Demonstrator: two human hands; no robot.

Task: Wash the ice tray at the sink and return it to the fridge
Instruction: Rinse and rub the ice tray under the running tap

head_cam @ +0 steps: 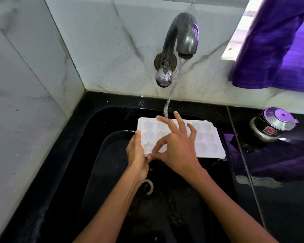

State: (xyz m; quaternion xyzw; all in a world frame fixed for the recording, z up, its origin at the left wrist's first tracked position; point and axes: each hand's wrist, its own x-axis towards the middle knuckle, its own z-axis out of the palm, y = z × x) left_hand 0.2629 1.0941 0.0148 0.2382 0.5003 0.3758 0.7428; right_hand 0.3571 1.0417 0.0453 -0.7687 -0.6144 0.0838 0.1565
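Note:
A white ice tray with shaped cells is held flat over the black sink, under the running tap. The water stream lands on the tray's far edge. My left hand grips the tray's left short edge. My right hand lies over the middle of the tray with fingers spread, fingertips on the cells, near the stream. Part of the tray is hidden beneath it.
The sink drain sits below my left wrist. A small steel pot with a lid stands on the black counter to the right. A purple cloth hangs at the upper right. Marble tiles wall the left and back.

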